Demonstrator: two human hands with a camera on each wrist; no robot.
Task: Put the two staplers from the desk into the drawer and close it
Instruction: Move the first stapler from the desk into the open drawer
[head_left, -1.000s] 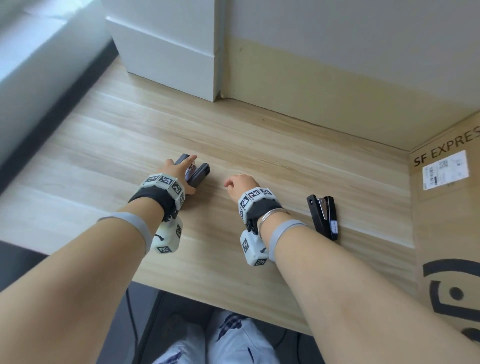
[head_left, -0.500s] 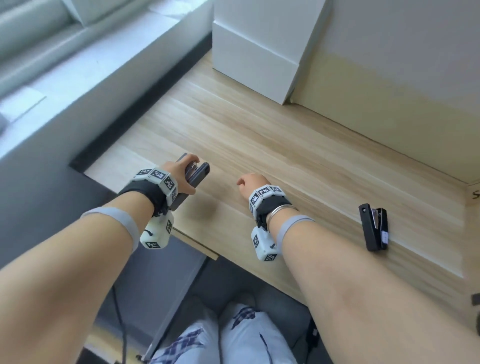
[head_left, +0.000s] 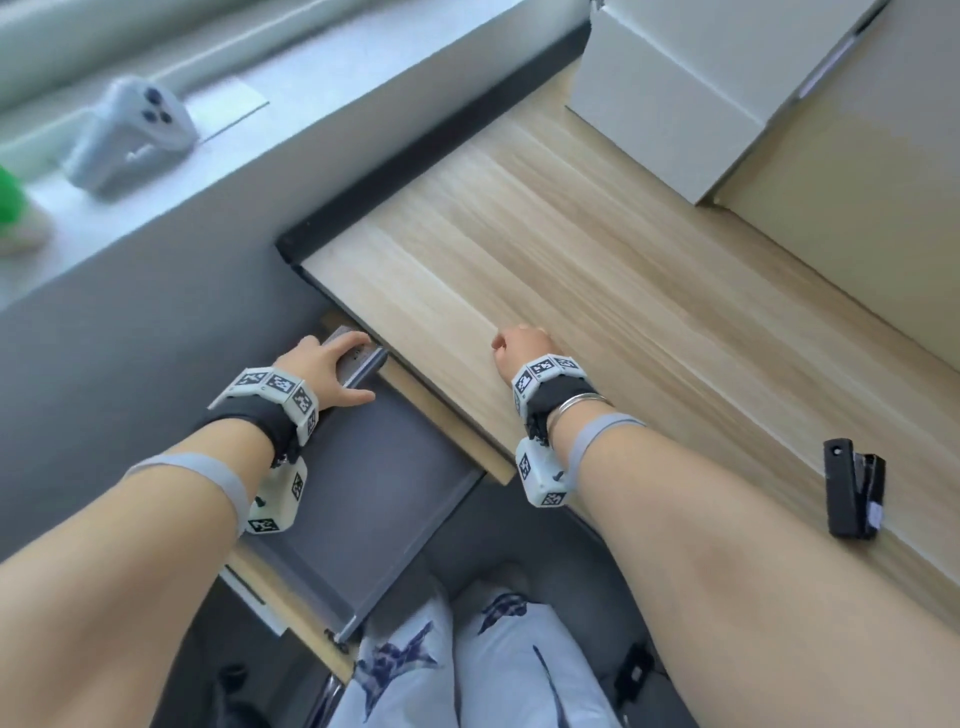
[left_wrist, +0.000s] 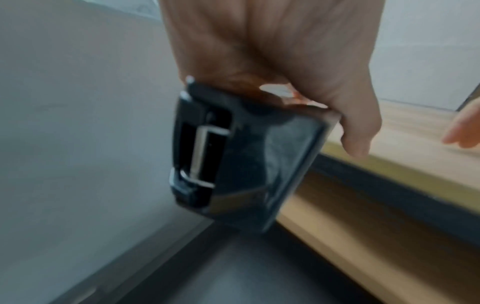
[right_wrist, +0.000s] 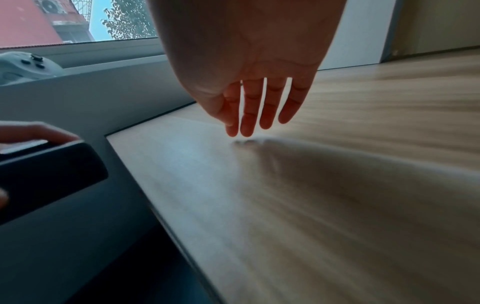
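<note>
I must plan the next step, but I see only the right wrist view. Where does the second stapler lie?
Observer: The second stapler lies on the desk near its front edge, well to the right of the right hand.
Operator: Can it go in already?
Observer: Yes, the drawer is pulled out below the desk's left end.
Operator: And the other one?
Observer: The left hand grips the first stapler from above, over the drawer's far end.

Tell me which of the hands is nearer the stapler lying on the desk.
Right. The right hand hovers over the desk, left of the stapler; the left hand is farther, over the drawer.
</note>
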